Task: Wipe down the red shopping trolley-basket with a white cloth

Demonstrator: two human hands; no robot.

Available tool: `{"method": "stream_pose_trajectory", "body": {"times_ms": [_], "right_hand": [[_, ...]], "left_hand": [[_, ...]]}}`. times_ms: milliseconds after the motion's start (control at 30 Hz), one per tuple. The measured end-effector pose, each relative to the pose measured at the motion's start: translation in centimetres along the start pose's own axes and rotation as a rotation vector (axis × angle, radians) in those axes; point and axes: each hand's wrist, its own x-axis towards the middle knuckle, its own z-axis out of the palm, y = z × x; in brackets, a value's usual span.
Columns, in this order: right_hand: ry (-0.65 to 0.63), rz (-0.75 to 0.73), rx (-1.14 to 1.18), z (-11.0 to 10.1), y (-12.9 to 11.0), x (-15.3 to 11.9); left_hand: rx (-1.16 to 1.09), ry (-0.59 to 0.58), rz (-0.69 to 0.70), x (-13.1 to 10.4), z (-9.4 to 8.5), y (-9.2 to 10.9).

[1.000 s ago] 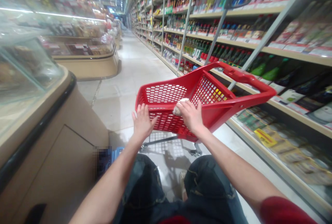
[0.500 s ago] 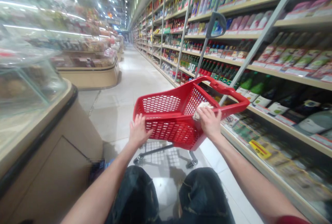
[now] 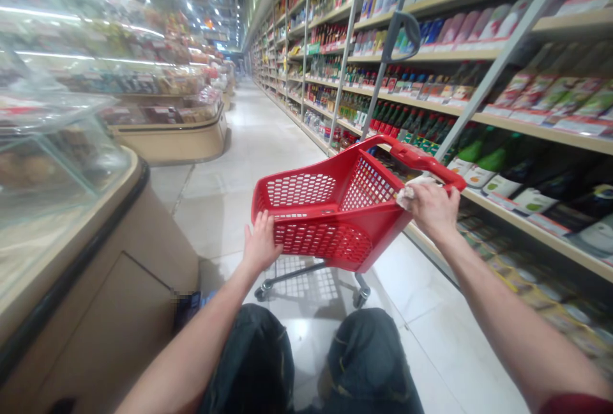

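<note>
A red plastic shopping cart point(image 3: 325, 241) with perforated sides stands in front of my knees, its handle toward the right. My left hand point(image 3: 261, 241) rests against the cart's near left corner, fingers spread along the rim. On the upper rim near the handle, my right hand point(image 3: 435, 209) presses a crumpled whitish cloth point(image 3: 407, 193) against the red plastic. The fingers curl over the cloth and partly cover it. Grey metal legs and small wheels point(image 3: 361, 298) show under the basket.
Tall shelves point(image 3: 507, 107) of bottles and cans line the right side, close to the cart handle. At left stands a glass-topped display counter point(image 3: 143, 235) with a dark edge strip. Another rounded display point(image 3: 182, 142) is farther along the tiled aisle point(image 3: 258, 120).
My right hand has slid the cloth rightward along the cart's rim toward the handle. My left hand stays at the same corner. The whole view has shifted slightly.
</note>
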Motion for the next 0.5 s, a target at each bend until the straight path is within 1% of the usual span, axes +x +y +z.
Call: {"method": "stream_pose_trajectory", "body": {"times_ms": [100, 200, 367, 433, 500], "right_hand": [[-0.069, -0.056, -0.012, -0.4, 0.0, 0.5], [-0.064, -0.096, -0.039, -0.8, 0.2, 0.7], [-0.012, -0.198, -0.069, -0.6, 1.3, 0.7], [0.042, -0.179, -0.087, -0.3, 2.2, 0.5], [0.12, -0.106, -0.104, 0.0, 3.1, -0.1]], "left_hand": [[0.017, -0.038, -0.051, 0.4, -0.2, 0.2], [0.039, -0.096, -0.092, 1.0, -0.6, 0.3], [0.036, -0.191, -0.159, 1.8, -1.3, 0.5], [0.015, -0.216, -0.192, 1.7, -1.5, 0.5], [-0.011, -0.227, -0.195, 1.2, -1.7, 0.2]]}}
